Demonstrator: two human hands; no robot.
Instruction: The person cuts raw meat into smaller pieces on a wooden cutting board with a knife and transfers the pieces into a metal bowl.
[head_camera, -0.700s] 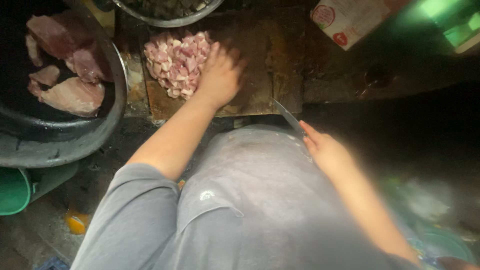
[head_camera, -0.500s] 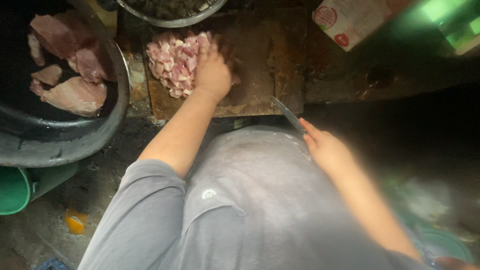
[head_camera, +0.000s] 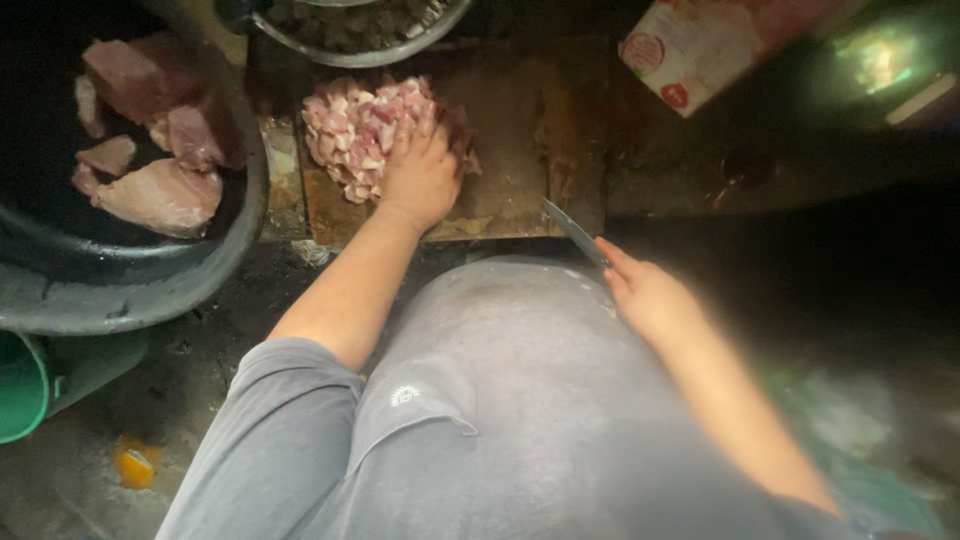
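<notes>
Pressing flat, open left hand on diced meat; right hand clamps knife, tip at 11 o'clock—could nick wrist.

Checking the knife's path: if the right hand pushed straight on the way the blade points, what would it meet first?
The right hand holds a knife pointing up-left. Going on, its tip would probably meet the wooden cutting board first, near its lower right edge. Height above the board is unclear.

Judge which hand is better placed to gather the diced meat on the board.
Left, probably. The left hand already rests on the diced meat pile on the wooden board; the right hand is off the board, holding a knife.
</notes>
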